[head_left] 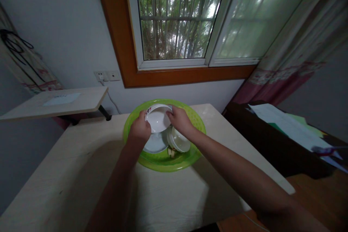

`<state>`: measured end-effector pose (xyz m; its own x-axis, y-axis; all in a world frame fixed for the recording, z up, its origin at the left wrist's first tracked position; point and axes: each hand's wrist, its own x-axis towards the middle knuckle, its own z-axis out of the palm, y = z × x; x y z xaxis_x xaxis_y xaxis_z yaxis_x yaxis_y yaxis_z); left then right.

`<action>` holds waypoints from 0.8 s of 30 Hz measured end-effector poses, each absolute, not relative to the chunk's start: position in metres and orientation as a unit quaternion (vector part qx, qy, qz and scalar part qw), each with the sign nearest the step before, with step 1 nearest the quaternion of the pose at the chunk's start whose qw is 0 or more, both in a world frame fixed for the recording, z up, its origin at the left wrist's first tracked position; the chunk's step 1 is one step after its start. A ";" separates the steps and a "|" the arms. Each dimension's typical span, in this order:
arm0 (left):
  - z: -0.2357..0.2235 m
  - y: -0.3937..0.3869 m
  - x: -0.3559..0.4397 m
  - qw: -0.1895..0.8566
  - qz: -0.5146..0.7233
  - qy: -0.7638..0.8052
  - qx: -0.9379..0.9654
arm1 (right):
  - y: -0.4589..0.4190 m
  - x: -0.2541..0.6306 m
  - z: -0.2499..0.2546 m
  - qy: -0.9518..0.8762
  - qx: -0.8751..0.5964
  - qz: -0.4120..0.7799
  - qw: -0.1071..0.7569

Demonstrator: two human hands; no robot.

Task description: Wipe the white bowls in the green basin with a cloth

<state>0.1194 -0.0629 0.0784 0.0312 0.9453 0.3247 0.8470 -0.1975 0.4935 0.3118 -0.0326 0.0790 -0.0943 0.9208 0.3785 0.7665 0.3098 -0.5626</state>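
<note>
A white bowl [157,119] with a small coloured pattern near its rim is held over a green plastic basin [163,166]. My left hand [140,129] grips the bowl's left side, and my right hand [181,119] has its right rim between thumb and fingers. Below it in the basin lies a white plate [156,144], partly covered by the bowl and my left hand. Beside the plate, more white bowls [179,142] rest tilted together. Light wooden ends, perhaps of chopsticks [171,152], poke out next to them.
The basin stands on a pale wooden table [168,195] against the wall under a window [182,18]. A raised wooden shelf [81,101] with a paper sheet is at the left. On the right, papers [288,127] lie on a dark surface.
</note>
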 end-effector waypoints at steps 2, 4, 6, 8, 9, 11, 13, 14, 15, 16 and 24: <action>0.079 -0.064 0.118 0.077 0.289 0.643 0.705 | -0.035 0.309 0.080 -0.764 -0.556 0.065 0.321; 0.078 -0.065 0.118 0.071 0.272 0.647 0.709 | -0.039 0.308 0.082 -0.794 -0.542 0.028 0.275; 0.076 -0.065 0.119 0.060 0.252 0.647 0.717 | -0.042 0.306 0.083 -0.818 -0.523 0.001 0.239; 0.075 -0.064 0.119 0.045 0.233 0.647 0.724 | -0.045 0.304 0.085 -0.831 -0.509 -0.012 0.223; 0.075 -0.063 0.119 0.038 0.228 0.646 0.727 | -0.046 0.303 0.085 -0.832 -0.508 -0.014 0.222; 0.076 -0.062 0.118 0.028 0.232 0.641 0.731 | -0.045 0.302 0.086 -0.823 -0.519 -0.011 0.229; 0.077 -0.060 0.115 0.027 0.261 0.635 0.727 | -0.042 0.303 0.086 -0.808 -0.533 0.005 0.252; 0.078 -0.059 0.113 0.031 0.281 0.631 0.722 | -0.040 0.304 0.086 -0.799 -0.538 0.018 0.269; 0.078 -0.057 0.112 0.039 0.301 0.629 0.716 | -0.037 0.305 0.085 -0.788 -0.544 0.034 0.286; 0.078 -0.056 0.110 0.049 0.315 0.628 0.710 | -0.034 0.306 0.084 -0.776 -0.552 0.050 0.301; 0.075 -0.053 0.107 0.122 0.287 0.655 0.688 | -0.022 0.308 0.075 -0.714 -0.595 0.139 0.343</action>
